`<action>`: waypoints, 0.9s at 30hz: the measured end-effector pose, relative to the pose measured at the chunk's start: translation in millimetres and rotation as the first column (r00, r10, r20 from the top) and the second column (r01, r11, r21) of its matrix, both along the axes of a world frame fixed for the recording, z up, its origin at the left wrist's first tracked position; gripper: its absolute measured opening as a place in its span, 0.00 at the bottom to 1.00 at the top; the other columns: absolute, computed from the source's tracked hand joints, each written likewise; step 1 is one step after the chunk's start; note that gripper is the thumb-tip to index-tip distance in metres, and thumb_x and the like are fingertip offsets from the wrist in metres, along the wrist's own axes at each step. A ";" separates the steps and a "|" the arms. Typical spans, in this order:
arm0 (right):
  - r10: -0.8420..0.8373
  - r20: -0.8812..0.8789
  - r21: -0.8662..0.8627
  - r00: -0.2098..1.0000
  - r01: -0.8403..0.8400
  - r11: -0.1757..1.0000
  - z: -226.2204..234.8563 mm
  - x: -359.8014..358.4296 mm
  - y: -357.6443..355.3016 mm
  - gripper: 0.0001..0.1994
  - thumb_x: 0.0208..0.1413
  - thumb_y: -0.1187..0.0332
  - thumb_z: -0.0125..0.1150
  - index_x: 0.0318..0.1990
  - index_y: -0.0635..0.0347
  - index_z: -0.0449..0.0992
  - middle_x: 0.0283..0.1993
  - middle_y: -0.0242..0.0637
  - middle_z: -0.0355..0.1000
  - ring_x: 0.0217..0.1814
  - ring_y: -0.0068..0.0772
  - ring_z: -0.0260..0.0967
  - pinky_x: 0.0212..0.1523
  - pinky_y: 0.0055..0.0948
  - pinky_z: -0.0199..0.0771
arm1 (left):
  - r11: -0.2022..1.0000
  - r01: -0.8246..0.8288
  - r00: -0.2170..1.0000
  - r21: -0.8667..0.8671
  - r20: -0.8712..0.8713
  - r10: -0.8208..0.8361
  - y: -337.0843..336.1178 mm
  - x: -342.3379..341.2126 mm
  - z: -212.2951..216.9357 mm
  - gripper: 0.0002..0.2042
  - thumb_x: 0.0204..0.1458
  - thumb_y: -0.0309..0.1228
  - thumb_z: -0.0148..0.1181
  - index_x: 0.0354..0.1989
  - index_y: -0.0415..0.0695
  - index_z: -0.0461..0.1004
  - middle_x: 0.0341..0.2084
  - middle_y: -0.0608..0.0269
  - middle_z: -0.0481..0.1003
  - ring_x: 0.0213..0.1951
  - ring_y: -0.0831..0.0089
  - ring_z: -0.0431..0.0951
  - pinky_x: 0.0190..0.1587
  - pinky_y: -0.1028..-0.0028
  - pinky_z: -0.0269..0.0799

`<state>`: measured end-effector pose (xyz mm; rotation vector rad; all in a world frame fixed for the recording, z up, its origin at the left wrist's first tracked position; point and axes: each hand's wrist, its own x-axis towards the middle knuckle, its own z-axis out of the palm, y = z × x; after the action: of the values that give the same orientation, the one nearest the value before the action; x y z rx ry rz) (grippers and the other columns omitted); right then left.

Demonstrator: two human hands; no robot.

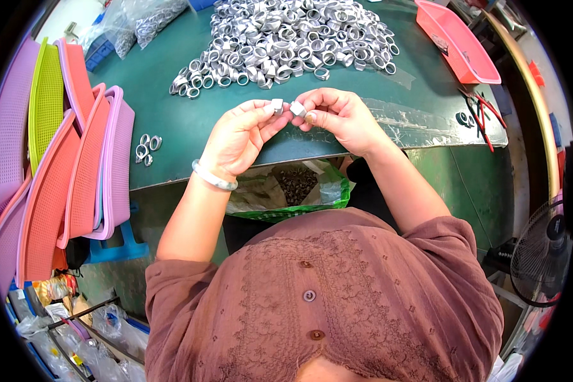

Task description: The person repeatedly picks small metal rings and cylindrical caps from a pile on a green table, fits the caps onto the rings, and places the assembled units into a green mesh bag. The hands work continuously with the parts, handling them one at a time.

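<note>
**Two little rings in my fingers**

Near my lap sits a green bag (286,191) with small dark bits inside. Above it, my left hand (239,137) pinches a small silver ring (277,105). My right hand (340,118) pinches another ring (297,109) just beside it, over the edge of the green table (172,95). Farther away lies a big pile of rings (293,38), and a pink tray (458,41).

Green worktable (172,95), stacked plastic baskets (57,159) left, perhaps a fan (544,251) right
</note>
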<state>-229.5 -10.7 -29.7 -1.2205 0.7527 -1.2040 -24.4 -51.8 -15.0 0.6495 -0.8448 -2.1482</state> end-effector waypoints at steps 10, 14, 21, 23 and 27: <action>0.107 -0.027 -0.150 0.994 -0.110 0.983 -1.8 2.8 13.8 0.03 0.55 0.75 0.57 0.35 0.65 0.74 0.45 0.41 0.70 0.38 0.24 0.68 0.43 0.26 0.70 | 0.996 0.029 0.996 -0.083 0.092 -0.021 31.8 20.6 9.7 0.07 0.55 0.22 0.51 0.40 0.33 0.72 0.42 0.50 0.74 0.45 0.66 0.76 0.51 0.72 0.72; 0.152 -0.113 -0.138 0.982 -0.167 0.976 1.9 2.3 18.5 0.04 0.54 0.81 0.52 0.34 0.64 0.72 0.46 0.39 0.69 0.42 0.23 0.67 0.46 0.25 0.68 | 0.992 0.064 0.991 -0.108 0.121 -0.051 44.7 29.1 8.2 0.07 0.55 0.23 0.52 0.40 0.34 0.72 0.42 0.52 0.75 0.45 0.65 0.76 0.50 0.72 0.72; 0.125 -0.322 -0.225 0.938 -0.205 0.953 10.9 5.7 28.7 0.03 0.51 0.79 0.57 0.34 0.64 0.73 0.46 0.41 0.71 0.44 0.28 0.69 0.45 0.26 0.69 | 0.928 0.210 0.878 -0.308 0.476 -0.041 59.1 35.2 4.6 0.06 0.53 0.24 0.54 0.37 0.35 0.74 0.37 0.57 0.76 0.37 0.69 0.77 0.44 0.74 0.73; 0.051 -0.565 -0.345 0.824 -0.292 0.892 17.6 4.3 30.9 0.05 0.49 0.80 0.56 0.35 0.64 0.73 0.46 0.41 0.71 0.45 0.30 0.69 0.45 0.28 0.69 | 0.808 0.392 0.711 -0.440 0.703 0.038 65.3 36.8 -2.4 0.06 0.51 0.24 0.57 0.35 0.35 0.74 0.33 0.59 0.77 0.33 0.74 0.76 0.39 0.77 0.71; -0.282 -0.666 -0.507 0.691 -0.142 0.850 22.3 -2.4 16.9 0.10 0.47 0.77 0.58 0.39 0.61 0.73 0.46 0.43 0.70 0.49 0.43 0.68 0.50 0.35 0.68 | 0.524 0.669 0.455 -0.527 0.848 0.272 68.3 37.3 -2.6 0.08 0.49 0.26 0.60 0.34 0.35 0.73 0.23 0.63 0.73 0.27 0.83 0.71 0.30 0.78 0.69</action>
<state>-231.9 6.2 -7.4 -2.2308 1.0916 -0.9919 12.8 16.5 -17.6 1.1387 -2.4957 -1.0829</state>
